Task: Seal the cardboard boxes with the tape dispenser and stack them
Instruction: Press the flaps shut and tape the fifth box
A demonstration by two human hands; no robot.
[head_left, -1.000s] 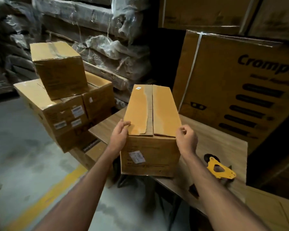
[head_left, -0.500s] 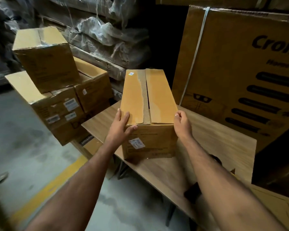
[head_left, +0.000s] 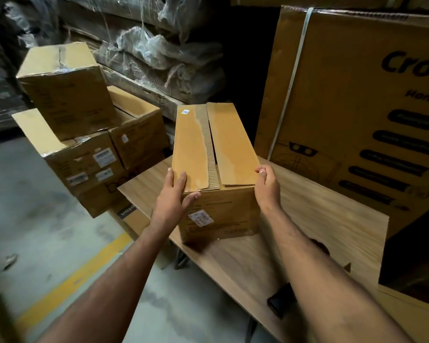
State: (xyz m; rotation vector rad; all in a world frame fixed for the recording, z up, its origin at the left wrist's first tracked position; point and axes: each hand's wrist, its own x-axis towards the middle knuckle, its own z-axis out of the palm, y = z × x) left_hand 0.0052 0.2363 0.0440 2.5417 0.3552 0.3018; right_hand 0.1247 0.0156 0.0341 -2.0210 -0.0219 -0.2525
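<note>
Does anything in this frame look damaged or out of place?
Yes. The brown cardboard box on the wooden table has its top paper layer torn off along the centre seam, baring the corrugation. No tape covers it.

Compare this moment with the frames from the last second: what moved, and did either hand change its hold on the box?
The box slid away from the near table edge, further onto the top. The left hand went from gripping the corner to lying flat on the left flap; the right hand stayed at the right top edge. The yellow tape dispenser, seen a second ago, is now hidden behind the right arm. The flaps remain untaped; the stacked boxes are unchanged.
</note>
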